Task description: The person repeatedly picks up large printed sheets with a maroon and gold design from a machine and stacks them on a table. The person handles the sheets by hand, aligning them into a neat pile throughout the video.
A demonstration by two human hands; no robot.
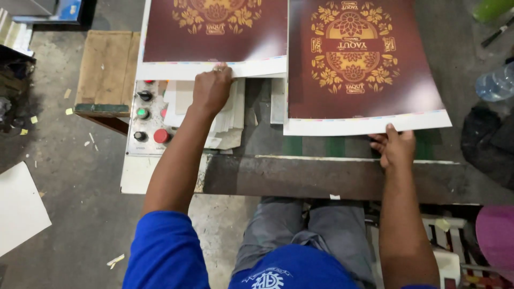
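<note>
2 large maroon printed sheets with gold floral ornament and white margins lie on the desk (342, 179). The right sheet (364, 69) reaches toward the desk's near edge; the left sheet (214, 37) sits further back, above a grey control panel (147, 118) with red, green and black buttons. The right hand (395, 145), arm extended, pinches the right sheet's near white margin. The left hand (212, 88), knuckles up, fingers curled, grips the left sheet's near margin.
</note>
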